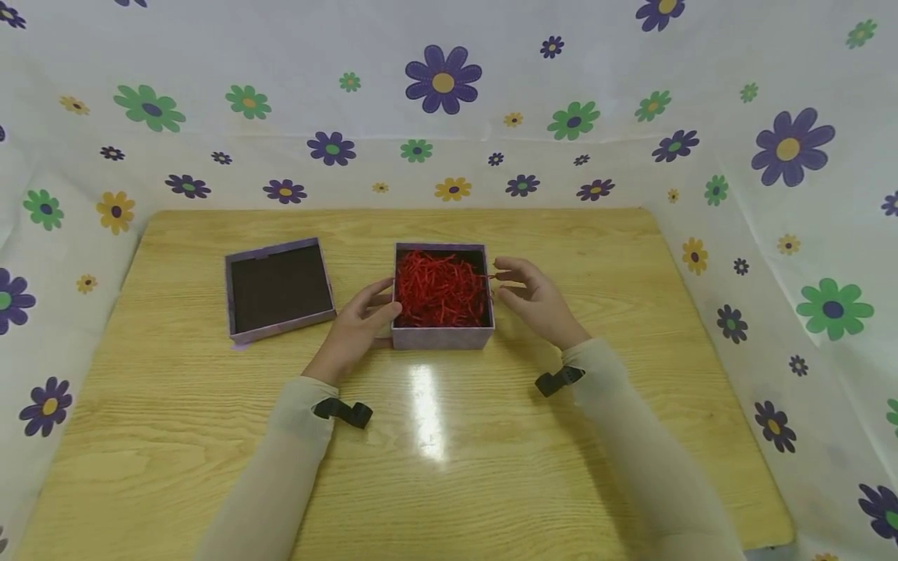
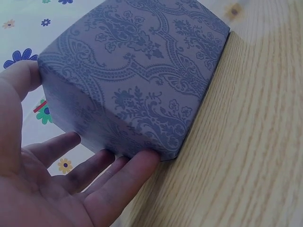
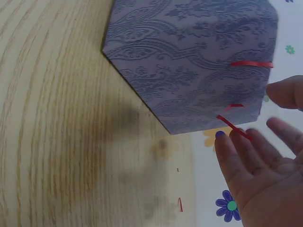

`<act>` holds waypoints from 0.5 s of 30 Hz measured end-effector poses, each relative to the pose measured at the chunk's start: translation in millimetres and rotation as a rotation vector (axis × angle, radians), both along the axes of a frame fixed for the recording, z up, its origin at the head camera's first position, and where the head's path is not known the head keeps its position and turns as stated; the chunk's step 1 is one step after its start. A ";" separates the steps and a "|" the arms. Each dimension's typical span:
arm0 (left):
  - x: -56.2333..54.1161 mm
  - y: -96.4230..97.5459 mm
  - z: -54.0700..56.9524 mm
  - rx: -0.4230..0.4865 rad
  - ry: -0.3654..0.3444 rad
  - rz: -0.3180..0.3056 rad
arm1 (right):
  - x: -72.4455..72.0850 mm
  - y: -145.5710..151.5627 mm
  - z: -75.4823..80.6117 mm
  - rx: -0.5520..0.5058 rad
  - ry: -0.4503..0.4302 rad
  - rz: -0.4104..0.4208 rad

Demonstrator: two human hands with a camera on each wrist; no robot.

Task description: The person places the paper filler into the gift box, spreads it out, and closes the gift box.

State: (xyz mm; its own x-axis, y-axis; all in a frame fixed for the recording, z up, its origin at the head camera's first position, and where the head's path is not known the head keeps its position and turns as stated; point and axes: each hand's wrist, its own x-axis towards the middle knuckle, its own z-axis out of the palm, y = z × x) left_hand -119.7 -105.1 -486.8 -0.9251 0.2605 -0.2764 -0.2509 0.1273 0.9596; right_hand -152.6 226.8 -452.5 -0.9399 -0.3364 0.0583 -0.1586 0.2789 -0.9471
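A box [image 1: 443, 339] with a purple patterned covering stands upright on the table, filled with red shredded paper [image 1: 438, 287]. My left hand [image 1: 354, 327] touches the box's left side with its fingertips, its thumb at the rim. In the left wrist view the fingers of the left hand [image 2: 71, 184] lie spread along the patterned wall. Just off the box's right side is my right hand [image 1: 542, 305], fingers loosely extended. In the right wrist view a red paper strip [image 3: 232, 126] reaches from the wall to the fingertips, and another strip [image 3: 253, 63] hangs over the rim.
A shallow box lid [image 1: 281, 288] with a black inside lies hollow side up, left of the box. Small red paper scraps [image 3: 180, 204] lie on the wooden table [image 1: 449, 483]. Flowered cloth [image 1: 491, 101] surrounds the table at the back and sides.
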 end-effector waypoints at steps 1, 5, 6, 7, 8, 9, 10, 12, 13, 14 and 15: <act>0.0 0.1 -0.3 0.000 0.001 0.001 | -0.6 -1.6 -1.8 -0.009 -0.007 0.004; 0.3 0.5 -0.5 -0.001 0.009 0.003 | -3.4 -6.6 -5.9 0.030 -0.059 0.022; 0.4 0.5 -0.5 -0.003 0.011 0.003 | -4.0 -7.3 -6.4 0.045 -0.073 0.017; 0.6 0.5 -0.7 -0.004 0.012 0.004 | -4.2 -8.1 -6.1 0.061 -0.079 0.007; 0.7 0.4 -0.9 -0.004 0.010 0.004 | -4.4 -8.4 -6.3 0.074 -0.085 -0.008; 0.8 0.3 -1.1 -0.006 0.009 0.005 | -4.5 -8.5 -6.3 0.081 -0.091 -0.026; 0.8 0.1 -1.4 -0.005 0.010 0.003 | -4.3 -8.9 -5.0 0.084 -0.092 -0.045; 0.6 -0.3 -2.2 -0.004 0.008 0.003 | -4.8 -9.6 -3.0 0.093 -0.079 -0.078; 0.4 -0.4 -2.4 -0.004 0.008 0.004 | -5.3 -9.8 -1.9 0.094 -0.072 -0.088; 0.1 -0.4 -2.4 -0.002 0.007 0.004 | -6.0 -9.8 -0.4 0.095 -0.068 -0.097; -0.2 -0.4 -2.3 -0.003 0.009 0.004 | -6.7 -9.9 1.8 0.095 -0.063 -0.102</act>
